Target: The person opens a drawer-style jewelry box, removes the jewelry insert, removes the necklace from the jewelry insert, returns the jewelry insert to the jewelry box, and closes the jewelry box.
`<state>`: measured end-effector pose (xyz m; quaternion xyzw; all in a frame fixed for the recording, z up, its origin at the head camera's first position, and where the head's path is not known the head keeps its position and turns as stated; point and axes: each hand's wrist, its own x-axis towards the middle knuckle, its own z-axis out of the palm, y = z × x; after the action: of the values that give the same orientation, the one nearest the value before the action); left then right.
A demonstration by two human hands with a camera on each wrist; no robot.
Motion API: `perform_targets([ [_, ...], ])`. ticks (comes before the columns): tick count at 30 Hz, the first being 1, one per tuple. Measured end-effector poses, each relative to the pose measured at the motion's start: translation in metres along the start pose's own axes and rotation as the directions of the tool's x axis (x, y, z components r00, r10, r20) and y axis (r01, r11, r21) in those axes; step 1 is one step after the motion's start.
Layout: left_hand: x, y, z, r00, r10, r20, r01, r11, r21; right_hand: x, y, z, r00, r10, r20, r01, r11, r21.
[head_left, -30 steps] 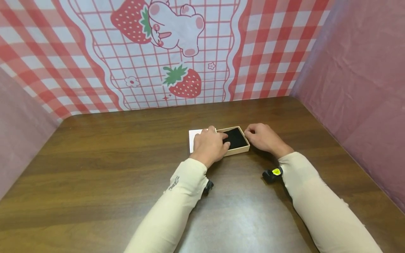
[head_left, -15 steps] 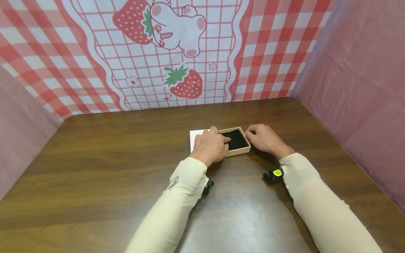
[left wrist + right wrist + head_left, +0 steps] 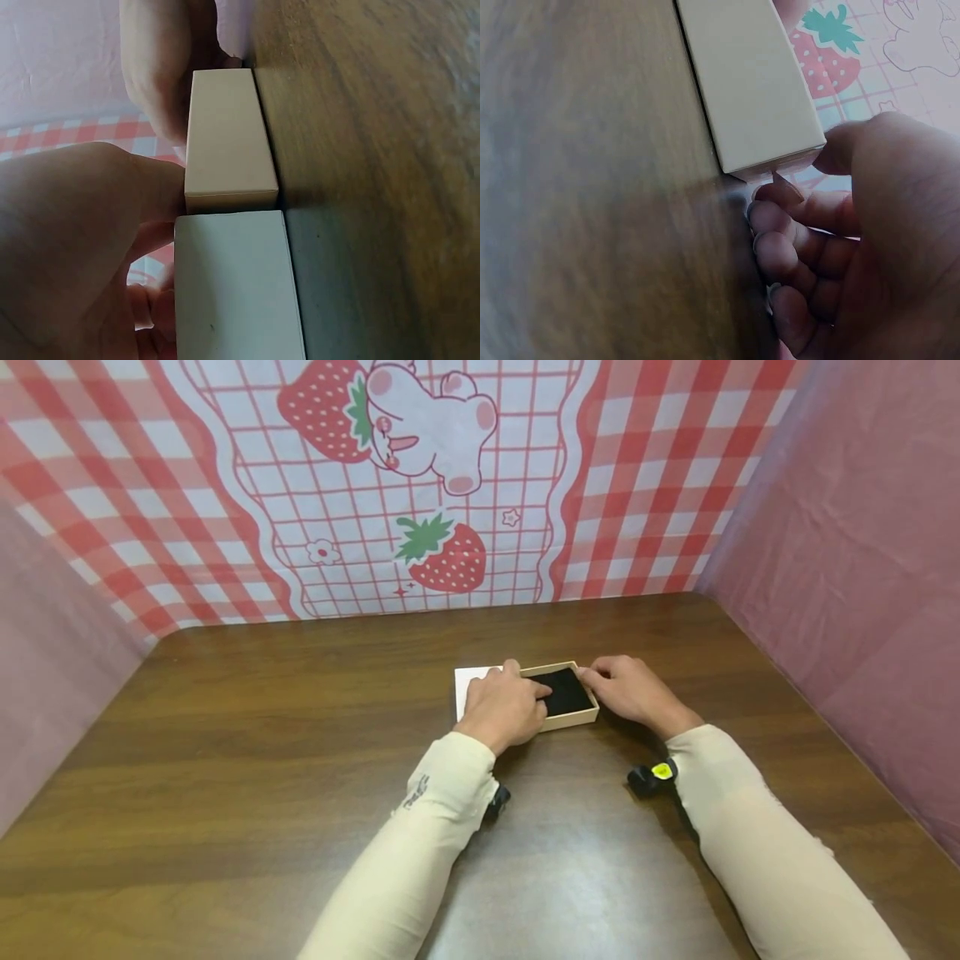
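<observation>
A shallow cream box (image 3: pixel 570 720) lies on the table, its black lining (image 3: pixel 566 693) facing up. Its left end meets a white box part (image 3: pixel 467 687), mostly covered by my left hand (image 3: pixel 501 706). That hand holds the white part, with one digit reaching over the black lining. In the left wrist view the cream box (image 3: pixel 229 135) and white part (image 3: pixel 236 285) sit end to end, edges touching. My right hand (image 3: pixel 626 689) pinches the cream box's right end. The right wrist view shows the thumb at its top edge and a fingertip against the end face.
The brown wooden table (image 3: pixel 262 760) extends around the box. Behind it hangs a red checked cloth (image 3: pixel 645 502) printed with strawberries. A pink cloth (image 3: pixel 862 568) stands along the right side. A black wrist camera (image 3: pixel 642 781) is worn on my right arm.
My right thumb has moved from outside the box's end onto its upper edge. My left digits have shifted slightly right over the black lining. The box appears nearly still.
</observation>
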<state>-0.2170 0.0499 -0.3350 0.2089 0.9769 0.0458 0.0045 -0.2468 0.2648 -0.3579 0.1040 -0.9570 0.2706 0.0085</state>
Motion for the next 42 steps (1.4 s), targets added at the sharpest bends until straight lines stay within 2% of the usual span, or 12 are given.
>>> perform_targets([
  [7,0.001,0.0,0.001,1.0,0.011,-0.021,-0.012,1.0,-0.016,0.001,0.003,0.001,0.999,-0.04,0.0,0.04,0.999,0.009],
  [13,0.002,0.001,0.004,0.999,0.018,-0.037,-0.019,0.999,-0.026,-0.001,0.003,0.001,0.999,-0.036,0.005,0.036,0.999,0.017],
  [19,0.002,-0.004,0.005,0.996,0.055,-0.069,-0.057,0.998,-0.017,-0.001,0.002,0.002,0.999,-0.033,0.008,0.033,0.999,0.015],
  [24,0.003,-0.01,0.005,0.993,0.096,-0.064,-0.098,0.994,-0.039,-0.001,0.002,0.003,0.999,-0.036,0.003,0.035,0.999,0.017],
  [30,0.007,-0.022,0.003,0.99,0.131,-0.057,-0.138,0.977,-0.161,-0.001,0.002,0.002,0.999,-0.04,-0.001,0.04,0.999,0.022],
  [33,0.007,-0.026,0.002,0.99,0.127,-0.062,-0.138,0.961,-0.239,-0.001,0.002,0.002,0.999,-0.044,-0.004,0.044,0.999,0.021],
  [42,0.008,-0.032,0.002,0.992,0.092,-0.086,-0.117,0.93,-0.348,-0.002,0.002,0.003,0.999,-0.042,-0.006,0.042,0.999,0.02],
])
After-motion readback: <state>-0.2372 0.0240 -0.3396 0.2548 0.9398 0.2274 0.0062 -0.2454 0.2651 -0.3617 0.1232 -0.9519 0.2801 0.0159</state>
